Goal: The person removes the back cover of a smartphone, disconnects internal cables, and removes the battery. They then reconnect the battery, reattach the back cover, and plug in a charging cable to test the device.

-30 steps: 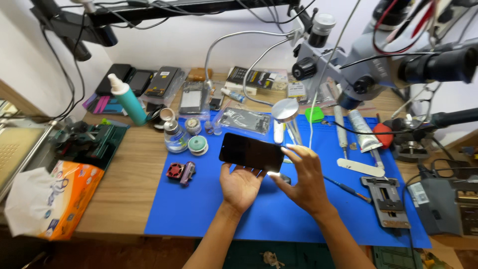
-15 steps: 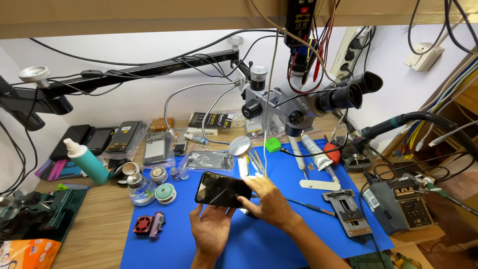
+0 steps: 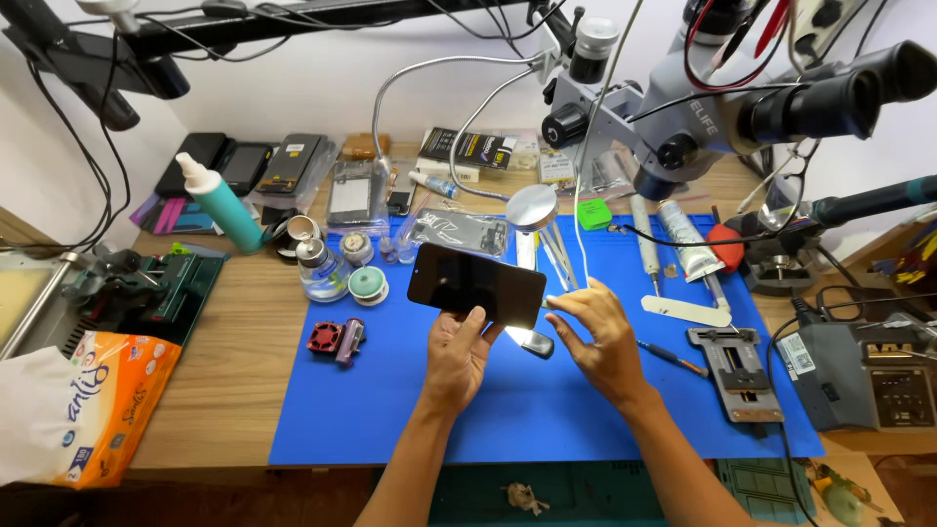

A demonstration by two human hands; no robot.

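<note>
A black smartphone with a dark screen is held above the blue work mat, tilted slightly down to the right. My left hand grips it from below, fingers on its near edge. My right hand sits just right of the phone, fingers spread, fingertips at its right end. A small dark tool lies on the mat under the phone, between both hands.
A microscope hangs over the back right. On the mat lie tubes, a round mirror lamp, a metal holder, small jars and a red fan. A teal bottle and an orange pack are at left.
The camera view tilted down and shifted. Both hands stay on the phone above the mat, with the right hand's fingers now spread at its right end.
</note>
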